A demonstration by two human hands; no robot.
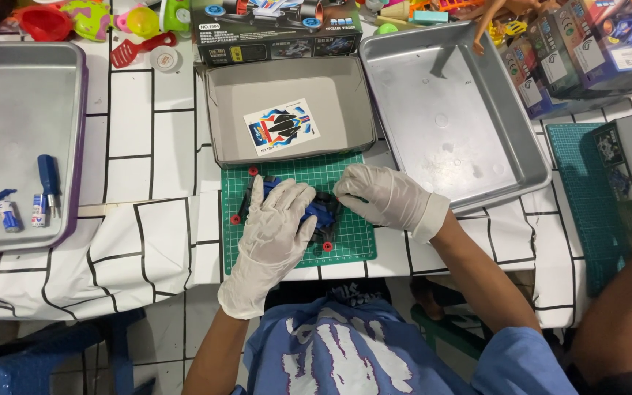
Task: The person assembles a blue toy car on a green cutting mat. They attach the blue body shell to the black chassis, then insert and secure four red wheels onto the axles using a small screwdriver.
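Both my hands wear white gloves and rest on a blue and black toy car (321,211) with red wheel hubs. The car lies on a green cutting mat (352,238). My left hand (272,238) lies flat over the car's left part and presses on it. My right hand (378,196) grips the car's right end with bent fingers. Much of the car is hidden under the hands. A small red wheel hub (235,219) sits at the mat's left edge.
An open grey box (221,110) with a sticker sheet (281,127) stands behind the mat. Metal trays lie at right (506,124) and left (23,95); the left one holds a blue screwdriver (47,179) and small batteries. Toys and boxes line the back. Another person's arm (623,314) is at right.
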